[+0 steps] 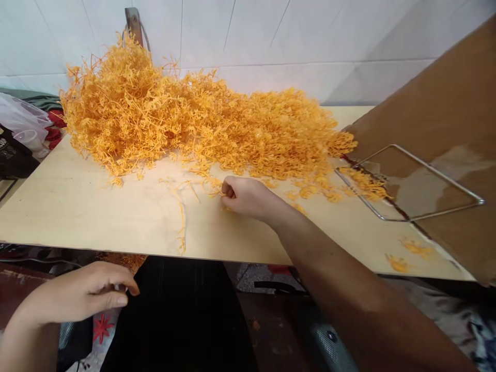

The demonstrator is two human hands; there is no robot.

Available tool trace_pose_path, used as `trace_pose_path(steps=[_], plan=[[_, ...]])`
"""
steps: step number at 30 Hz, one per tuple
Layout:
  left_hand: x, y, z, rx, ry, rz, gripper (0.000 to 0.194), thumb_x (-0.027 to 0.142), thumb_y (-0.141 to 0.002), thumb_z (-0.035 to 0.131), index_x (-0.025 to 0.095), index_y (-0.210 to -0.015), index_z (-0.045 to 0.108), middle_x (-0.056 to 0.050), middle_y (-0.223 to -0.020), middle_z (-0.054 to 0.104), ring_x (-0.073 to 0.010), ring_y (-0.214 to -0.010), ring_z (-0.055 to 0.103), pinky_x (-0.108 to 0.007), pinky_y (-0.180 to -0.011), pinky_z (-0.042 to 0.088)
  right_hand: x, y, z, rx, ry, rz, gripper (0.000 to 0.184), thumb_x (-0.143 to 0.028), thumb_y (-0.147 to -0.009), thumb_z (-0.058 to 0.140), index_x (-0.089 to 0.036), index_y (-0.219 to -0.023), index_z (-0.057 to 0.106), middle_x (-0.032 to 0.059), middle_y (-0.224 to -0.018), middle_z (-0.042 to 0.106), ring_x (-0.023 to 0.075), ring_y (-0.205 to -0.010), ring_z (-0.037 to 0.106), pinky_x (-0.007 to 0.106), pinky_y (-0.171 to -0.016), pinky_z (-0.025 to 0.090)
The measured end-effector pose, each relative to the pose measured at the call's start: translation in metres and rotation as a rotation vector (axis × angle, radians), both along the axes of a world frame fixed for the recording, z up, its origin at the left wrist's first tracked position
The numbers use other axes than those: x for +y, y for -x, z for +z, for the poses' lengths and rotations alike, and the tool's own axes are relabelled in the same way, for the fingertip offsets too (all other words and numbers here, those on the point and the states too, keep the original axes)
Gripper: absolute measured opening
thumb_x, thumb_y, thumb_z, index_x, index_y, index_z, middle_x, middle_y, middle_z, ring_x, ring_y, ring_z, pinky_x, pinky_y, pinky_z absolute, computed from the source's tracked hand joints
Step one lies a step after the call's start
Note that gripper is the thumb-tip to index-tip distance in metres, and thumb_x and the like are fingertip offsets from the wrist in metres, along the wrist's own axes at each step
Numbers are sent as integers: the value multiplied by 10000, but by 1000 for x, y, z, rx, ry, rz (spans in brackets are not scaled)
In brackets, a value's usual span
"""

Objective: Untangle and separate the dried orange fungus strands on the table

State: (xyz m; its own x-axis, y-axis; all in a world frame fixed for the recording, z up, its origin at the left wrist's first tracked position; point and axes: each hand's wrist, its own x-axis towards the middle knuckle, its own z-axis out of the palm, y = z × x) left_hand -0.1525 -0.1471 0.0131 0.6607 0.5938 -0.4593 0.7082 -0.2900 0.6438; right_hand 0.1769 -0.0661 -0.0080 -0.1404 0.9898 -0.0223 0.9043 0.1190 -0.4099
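A long heap of orange, frilly artificial sprigs (201, 119) lies along the back of the pale board (127, 217). In front of it, my right hand (244, 196) is closed low over the board, fingertips curled under. An orange sprig (212, 187) runs into its fingers; the part inside the fist is hidden. Thin loose strands (182, 219) lie on the board to the left of that hand. My left hand (85, 292) hangs below the board's front edge, beside my dark-clothed lap, its thumb and fingers apart and holding nothing.
A brown cardboard box (437, 129) leans in on the right, with a bent metal wire frame (430, 168) against it. Orange tufts (411, 253) lie near the board's right corner. A plastic bag (23, 116) and a black pouch (15, 155) are at the left. Behind stands a tiled wall.
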Motion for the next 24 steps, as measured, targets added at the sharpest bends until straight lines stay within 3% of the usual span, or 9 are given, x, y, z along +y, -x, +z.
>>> trace_pose_path(steps=[2,5,8,11,13,17,20,24], plan=[[10,-26,21,-138,94,-125,293,347,-825,474,220,-1035,633,-43,-1004,655,-142,-912,589,-226,-827,452,6,0,8,160,36,-31,99,-100,-644,509,-179,-680,462,-9,-597,511,105,-549,450,251,-539,336],[32,-71,28,-355,150,-69,266,305,-832,473,173,-1004,628,-66,-967,650,-115,-804,583,-220,-739,477,11,0,24,564,50,-100,79,-134,-660,546,-174,-695,487,-34,-529,473,79,-462,424,226,-450,316],[61,-120,16,-578,274,180,262,271,-831,471,137,-1027,582,-89,-1029,615,-99,-781,574,-229,-690,498,15,2,37,989,35,-135,80,-166,-665,581,-162,-675,503,-23,-563,510,62,-438,444,225,-435,365],[90,-158,1,-760,367,496,224,270,-812,505,112,-963,554,-123,-1087,571,-104,-804,572,-232,-660,508,20,6,38,1240,82,-153,133,-203,-630,641,-154,-650,519,-23,-568,521,62,-453,474,228,-442,407],[106,-171,-6,-865,413,616,268,325,-774,561,122,-949,546,-130,-1087,567,-127,-818,577,-268,-659,519,25,9,33,1316,108,-181,182,-222,-583,690,-147,-646,537,-26,-574,530,65,-484,491,219,-449,415],[124,-175,-14,-987,446,652,332,412,-733,596,145,-927,558,-84,-954,600,-119,-732,574,-297,-628,522,36,15,17,1332,115,-220,257,-252,-509,752,-137,-645,566,-37,-574,541,46,-511,483,191,-481,392],[132,-175,-20,-959,394,704,209,325,-762,583,131,-826,534,-15,-756,574,-68,-579,537,-224,-540,485,45,19,7,1265,153,-189,266,-284,-533,744,-142,-645,549,-47,-557,535,41,-486,459,194,-480,362],[138,-177,-32,-875,300,715,146,238,-818,508,138,-718,471,45,-551,463,-25,-409,406,-146,-391,327,55,24,-4,1234,297,-134,292,-327,-565,730,-163,-648,503,-56,-524,509,61,-460,464,213,-467,358]])
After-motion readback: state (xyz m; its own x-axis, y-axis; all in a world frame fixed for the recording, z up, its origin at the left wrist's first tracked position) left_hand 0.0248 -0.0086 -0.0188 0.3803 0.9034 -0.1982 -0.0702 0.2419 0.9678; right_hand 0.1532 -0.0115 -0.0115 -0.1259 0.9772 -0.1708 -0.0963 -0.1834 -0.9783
